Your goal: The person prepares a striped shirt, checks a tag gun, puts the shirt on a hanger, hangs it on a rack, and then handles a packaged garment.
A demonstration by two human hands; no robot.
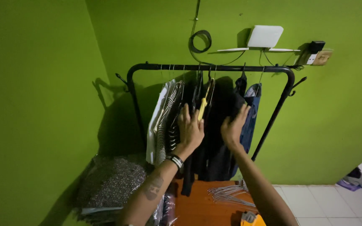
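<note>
A black metal clothes rack (147, 67) stands against a green wall, hung with several garments. My left hand (190, 129) rests flat, fingers apart, on dark clothes beside a black-and-white striped top (164, 125) and a yellow hanger (202, 109). My right hand (233, 127) presses against a black garment (219, 104), just left of a blue one (250, 121). Neither hand clearly grips anything. A striped band sits on my left wrist.
A bundle of wire hangers (227, 194) lies on an orange-brown surface (197, 207) below the rack. A speckled bundle in plastic (109, 182) sits at lower left. A white box (265, 37), coiled cable and a wall socket (321, 57) hang above. White floor tiles (315, 205) at right.
</note>
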